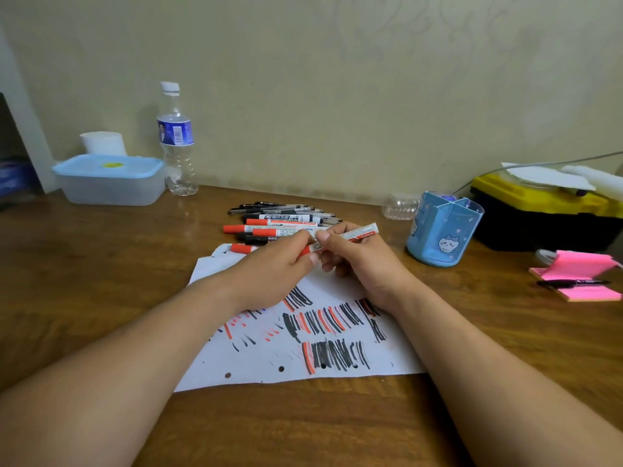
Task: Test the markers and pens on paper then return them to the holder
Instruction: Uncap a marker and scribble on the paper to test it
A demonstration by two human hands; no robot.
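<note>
We're holding the marker (360, 232) over the paper's (269, 369) far edge, L hand (269, 267) pinching its red end, R hand (360, 264) gripping the barrel; long axis pointing back-right twd holder (441, 237), nearer R hand

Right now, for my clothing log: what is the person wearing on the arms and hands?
Nothing that shows. The left hand and right hand are bare, with no gloves, rings or watch in view. Both forearms are uncovered down to the picture's lower edge, so no sleeve shows.
</note>
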